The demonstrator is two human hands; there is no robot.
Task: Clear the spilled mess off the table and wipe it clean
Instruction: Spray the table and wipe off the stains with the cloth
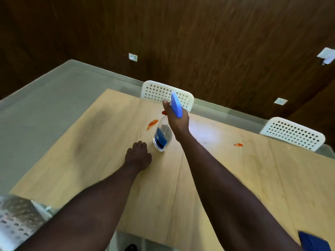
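Right hand (176,116) at frame centre grips the neck of a clear spray bottle (162,135) with blue trigger head (176,105), bottle tilted above the light wood table (108,153). Left hand (138,156) rests curled on the tabletop just lower left of the bottle. Red smears: one (152,123) left of the bottle, one (238,145) toward the right. Two white perforated chairs (292,134) along the far edge. Metal grater (16,221) lower left; blue cloth (313,241) lower right corner.
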